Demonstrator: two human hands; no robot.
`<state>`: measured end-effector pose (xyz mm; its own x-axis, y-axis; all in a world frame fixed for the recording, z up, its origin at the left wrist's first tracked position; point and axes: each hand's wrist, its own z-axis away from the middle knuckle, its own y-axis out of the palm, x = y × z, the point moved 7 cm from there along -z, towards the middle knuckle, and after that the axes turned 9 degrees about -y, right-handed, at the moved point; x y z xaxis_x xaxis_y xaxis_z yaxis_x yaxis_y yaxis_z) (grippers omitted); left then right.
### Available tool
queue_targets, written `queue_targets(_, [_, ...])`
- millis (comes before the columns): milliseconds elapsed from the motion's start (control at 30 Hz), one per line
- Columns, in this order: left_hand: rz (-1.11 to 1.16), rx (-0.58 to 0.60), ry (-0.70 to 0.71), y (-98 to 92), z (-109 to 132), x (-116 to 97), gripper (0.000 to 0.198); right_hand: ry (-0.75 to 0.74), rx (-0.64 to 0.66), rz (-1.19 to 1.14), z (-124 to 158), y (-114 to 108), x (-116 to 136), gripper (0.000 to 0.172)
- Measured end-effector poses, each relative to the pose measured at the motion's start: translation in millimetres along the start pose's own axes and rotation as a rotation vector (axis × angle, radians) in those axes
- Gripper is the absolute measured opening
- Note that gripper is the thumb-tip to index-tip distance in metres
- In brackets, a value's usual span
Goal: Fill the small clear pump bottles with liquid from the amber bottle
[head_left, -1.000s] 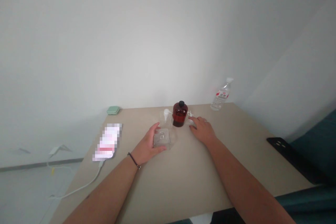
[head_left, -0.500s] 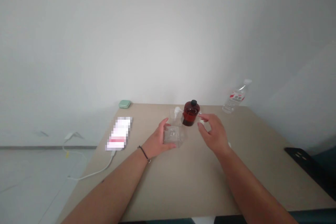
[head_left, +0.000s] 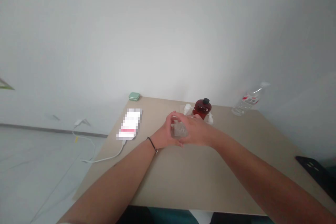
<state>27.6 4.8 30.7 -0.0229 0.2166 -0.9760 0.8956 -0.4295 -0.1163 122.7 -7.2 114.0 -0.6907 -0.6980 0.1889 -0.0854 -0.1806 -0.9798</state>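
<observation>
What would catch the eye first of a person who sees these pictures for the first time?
The left hand and right hand meet mid-table around a small clear plastic piece, above the beige table. Just behind them stands a dark red bottle with a black cap, the strongest colour. A clear water bottle sits farther right, near the far edge.

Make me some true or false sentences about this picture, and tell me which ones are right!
1. The left hand and the right hand both touch the clear plastic piece. True.
2. The black bracelet is on the right wrist. False: it is on the left wrist.
3. The dark red bottle has a black cap. True.
4. The white cable goes to the green case. False: it goes to the pixelated flat device, and the green case lies apart from it.
</observation>
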Motion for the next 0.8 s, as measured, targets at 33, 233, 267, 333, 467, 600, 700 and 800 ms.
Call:
queue_targets(33, [0.011, -0.005, -0.001, -1.5, 0, 0, 0.126, -0.012, 0.004, -0.014, -1, 0, 1, 0.091])
queue_targets(233, [0.021, -0.022, 0.013, -5.1, 2, -3, 0.122, -0.051, 0.031, 0.024, -9, 1, 3, 0.095])
queue_targets(267, [0.007, -0.019, 0.037, -4.7, 2, -5, 0.119, -0.042, 0.044, 0.049, -10, 3, 2, 0.096])
queue_targets(333, [-0.028, -0.028, 0.073, -4.6, 2, -7, 0.114, -0.035, 0.055, 0.090, -12, 8, 0, 0.097])
queue_targets(467, [0.022, -0.078, 0.053, -9.7, -2, 1, 0.122, -0.067, 0.045, 0.110, -15, 2, 0, 0.096])
queue_targets(600, [0.291, -0.322, -0.071, -34.2, -7, 22, 0.090, 0.006, -0.047, 0.143, -15, -53, -6, 0.102])
queue_targets(700, [0.428, -0.609, -0.167, -55.8, -4, 34, 0.066, 0.033, -0.152, 0.152, -21, -110, -6, 0.104])
queue_targets(800, [0.453, -0.677, -0.204, -60.6, -4, 35, 0.065, 0.007, -0.180, 0.173, -39, -140, -5, 0.103])
